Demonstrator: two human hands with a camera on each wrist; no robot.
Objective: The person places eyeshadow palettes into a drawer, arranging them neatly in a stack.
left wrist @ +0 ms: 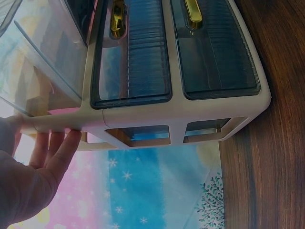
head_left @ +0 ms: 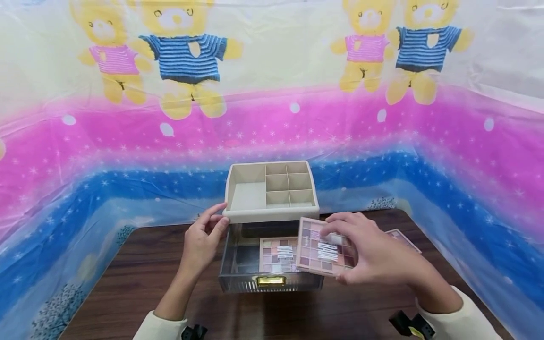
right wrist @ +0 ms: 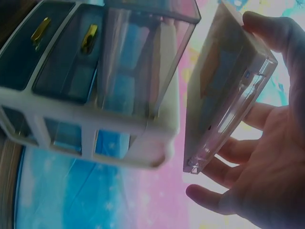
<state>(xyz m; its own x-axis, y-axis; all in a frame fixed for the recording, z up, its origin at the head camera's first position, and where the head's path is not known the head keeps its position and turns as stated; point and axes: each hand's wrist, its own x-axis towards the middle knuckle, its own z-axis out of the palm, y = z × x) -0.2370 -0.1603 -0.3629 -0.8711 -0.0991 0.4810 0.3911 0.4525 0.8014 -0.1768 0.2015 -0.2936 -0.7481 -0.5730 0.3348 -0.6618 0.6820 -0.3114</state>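
A drawer organizer (head_left: 272,215) with a cream frame stands on the table, its top drawer (head_left: 238,281) of smoky clear plastic pulled out. An eyeshadow palette (head_left: 278,255) lies in that drawer on the right. My right hand (head_left: 374,250) grips a second eyeshadow palette (head_left: 318,255) by its right side, fingers over the lid and thumb at the near edge. This palette is tilted above the drawer's right side. My left hand (head_left: 204,238) holds the organizer's left front corner, thumb at the front and fingers along the side (left wrist: 59,152).
Another flat palette-like item (head_left: 403,238) lies on the table (head_left: 140,278) behind my right wrist, partly hidden. The organizer's top tray (head_left: 248,193) has one large and several small compartments. Lower drawers (left wrist: 214,52) are closed. A printed cloth (head_left: 272,118) hangs behind and beside the table.
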